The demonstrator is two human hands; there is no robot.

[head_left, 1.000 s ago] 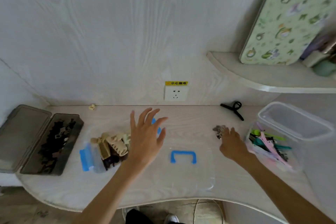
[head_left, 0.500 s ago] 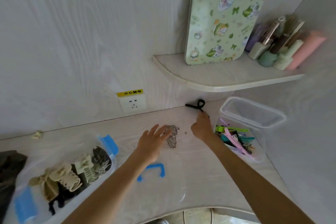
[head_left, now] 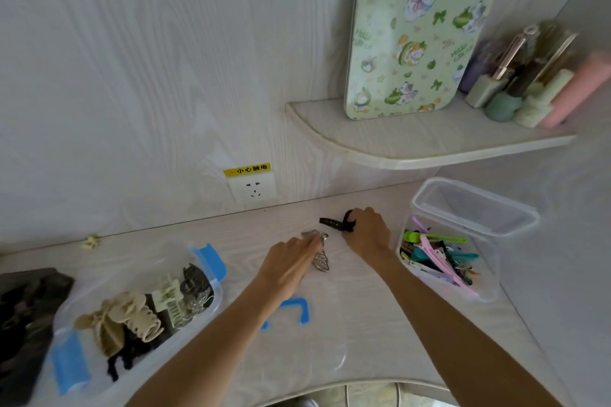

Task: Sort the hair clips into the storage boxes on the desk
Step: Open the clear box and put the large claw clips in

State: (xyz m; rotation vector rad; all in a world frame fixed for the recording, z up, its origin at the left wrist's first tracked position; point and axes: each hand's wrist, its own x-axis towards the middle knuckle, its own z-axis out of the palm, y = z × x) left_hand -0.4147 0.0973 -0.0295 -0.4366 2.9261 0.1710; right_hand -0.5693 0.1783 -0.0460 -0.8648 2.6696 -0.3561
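Hair clips sit sorted in part: chunky cream and black plastic claw clips (head_left: 132,317) fill the clear blue-latched box (head_left: 211,263) at the surface's left front. Mid-surface, a flat silver metal leaf-shaped clip (head_left: 321,261) lies just beside the left hand (head_left: 291,261), long axis running front to back; whether that grip is grasping it I cannot tell. Farther back, the right hand (head_left: 367,233) pinches a slim black clip (head_left: 335,224) pointing left, near the clear box of bright slide clips (head_left: 489,274) at the right edge.
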